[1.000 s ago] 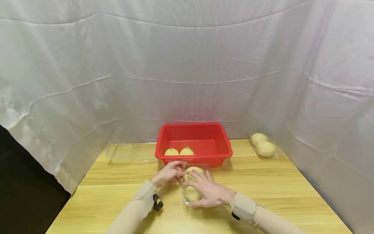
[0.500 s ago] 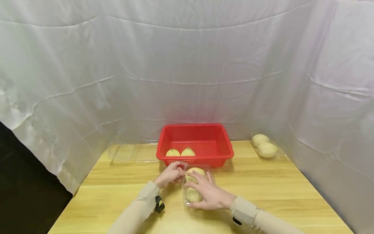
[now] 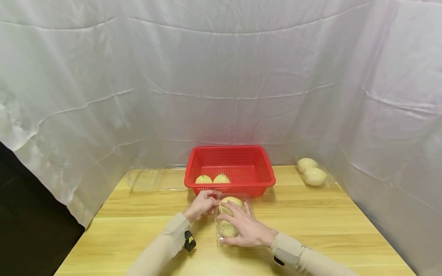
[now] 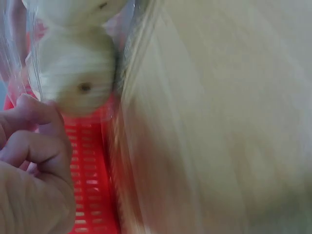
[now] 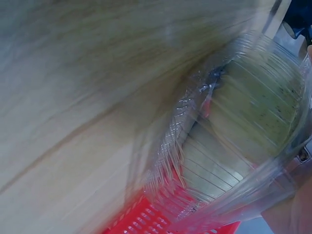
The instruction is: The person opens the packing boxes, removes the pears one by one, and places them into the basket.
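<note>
A clear plastic clamshell container [image 3: 218, 234] with two pale yellow pears [image 3: 230, 200] inside rests on the table in front of the basket. My left hand [image 3: 202, 205] has its fingers curled at the container's left edge, pinching the plastic rim. Spread over the top is my right hand [image 3: 248, 229], its fairly straight fingers resting across the lid and its thumb near the front edge. The left wrist view shows the curled left fingers [image 4: 41, 146] against the plastic beside a pear [image 4: 80, 73]. In the right wrist view the ribbed container wall [image 5: 178, 131] shows, and the hand is mostly out of frame.
Behind the hands stands a red perforated basket [image 3: 264, 178] with two yellow pears [image 3: 203, 179] at its front left. Thin clear plastic containers [image 3: 143, 180] lie at the back left. Another clear pack of two pears [image 3: 315, 176] sits at the back right. Pale cloth curtains [image 3: 221, 76] enclose the table.
The left hand has shifted slightly at the container's left edge. The right hand stays over the lid, and the view has moved a little.
</note>
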Demonstrator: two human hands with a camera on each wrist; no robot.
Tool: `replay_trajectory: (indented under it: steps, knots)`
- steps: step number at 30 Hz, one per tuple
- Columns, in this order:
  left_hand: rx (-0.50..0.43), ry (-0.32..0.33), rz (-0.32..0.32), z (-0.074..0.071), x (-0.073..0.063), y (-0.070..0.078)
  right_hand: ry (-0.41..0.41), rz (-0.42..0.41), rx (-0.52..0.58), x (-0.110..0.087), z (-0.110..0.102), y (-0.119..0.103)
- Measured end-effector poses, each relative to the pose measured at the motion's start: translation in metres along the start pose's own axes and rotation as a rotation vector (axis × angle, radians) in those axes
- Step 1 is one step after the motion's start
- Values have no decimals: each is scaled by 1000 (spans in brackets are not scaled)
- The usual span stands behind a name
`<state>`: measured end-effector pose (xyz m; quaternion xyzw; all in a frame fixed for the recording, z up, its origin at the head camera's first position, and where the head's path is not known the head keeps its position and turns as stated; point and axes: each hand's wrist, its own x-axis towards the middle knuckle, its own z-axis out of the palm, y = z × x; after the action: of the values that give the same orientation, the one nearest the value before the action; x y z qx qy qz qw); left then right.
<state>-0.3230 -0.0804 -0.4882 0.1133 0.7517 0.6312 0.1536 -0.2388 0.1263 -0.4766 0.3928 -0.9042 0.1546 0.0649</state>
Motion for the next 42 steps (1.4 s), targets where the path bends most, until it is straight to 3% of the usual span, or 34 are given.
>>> replay_trajectory:
  steps: [9,23,28,34,42]
  knots:
    - [-16,55,-34,5,0,1,-7,10,19,-1,0,-1]
    - [81,121,-35,7,3,3,53,-48,-27,-1,4,1]
    - [78,107,-13,8,4,2,72,-45,-18,-2,4,1]
    - [60,32,5,5,3,-2,91,-28,5,-4,3,1]
    - [103,-11,36,-7,-4,-2,215,-47,76,-9,-1,2]
